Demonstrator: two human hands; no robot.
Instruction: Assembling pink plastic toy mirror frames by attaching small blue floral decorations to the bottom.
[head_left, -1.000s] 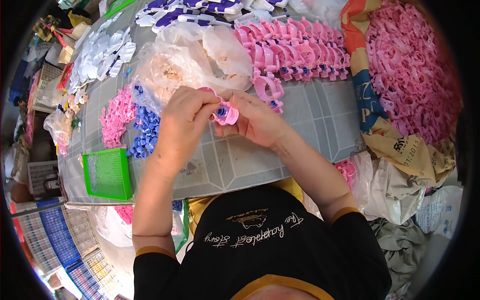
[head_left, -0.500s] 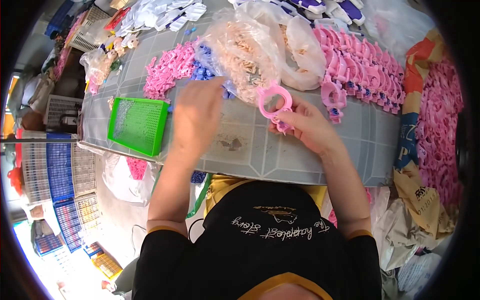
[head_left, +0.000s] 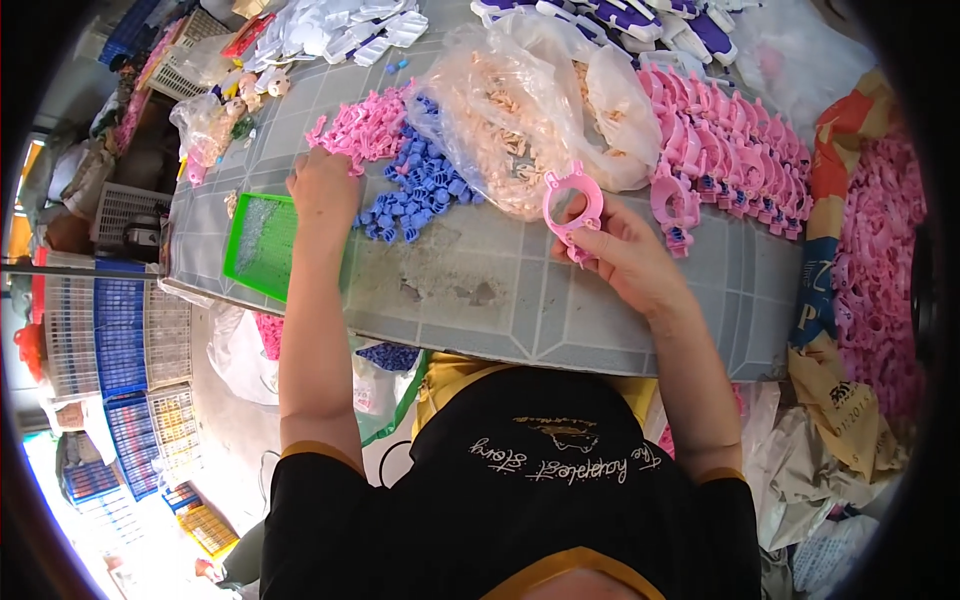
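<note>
In my right hand (head_left: 622, 250) is a pink plastic ring-shaped part (head_left: 573, 205), pinched at its lower end with the ring standing upward. My left hand (head_left: 325, 190) reaches to the near left edge of a pile of small pink plastic pieces (head_left: 372, 128). Its fingertips are hidden beyond the back of the hand, so I cannot make out whether a piece is in them. A heap of small blue plastic parts (head_left: 420, 180) lies right of that hand. The green tray (head_left: 262, 275) of tiny shiny bits is partly covered by my left wrist.
Clear plastic bags of peach-coloured pieces (head_left: 500, 120) stand mid-table. Rows of pink ring parts (head_left: 725, 150) lie to the right, beside a sack (head_left: 885, 260) full of pink parts. White and purple parts (head_left: 335, 30) line the far edge. Stacked crates (head_left: 120, 330) stand at left.
My left hand has moved left and away from the blue heap to the pink pile, uncovering the blue parts. My right hand still holds the pink ring part, with little movement.
</note>
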